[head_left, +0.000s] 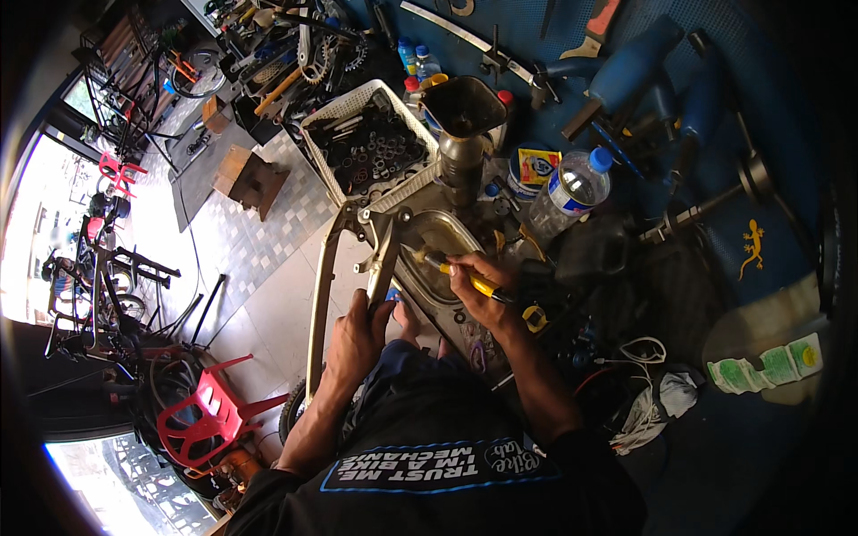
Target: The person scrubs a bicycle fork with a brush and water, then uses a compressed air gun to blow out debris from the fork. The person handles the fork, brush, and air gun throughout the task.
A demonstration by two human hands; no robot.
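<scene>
My left hand [355,338] is wrapped round one arm of a pale metal bicycle frame part [319,299], which looks like a swingarm. Its other long arm runs down past my left wrist. In my right hand [483,299] is a brush with a yellow and black handle [487,286]. The brush tip points left, close to the frame part; whether it touches cannot be made out. Beneath it lies a shallow metal tray [466,234] on the bench, partly covered by my right hand and the brush.
A white plastic basket [323,159] of small metal parts stands beyond the frame part. Behind the tray are a dark funnel-topped container [462,147] and a clear blue-capped bottle [572,192]. Tools hang on the blue wall. A yellow tape measure [534,318] and red chair [210,406] flank me.
</scene>
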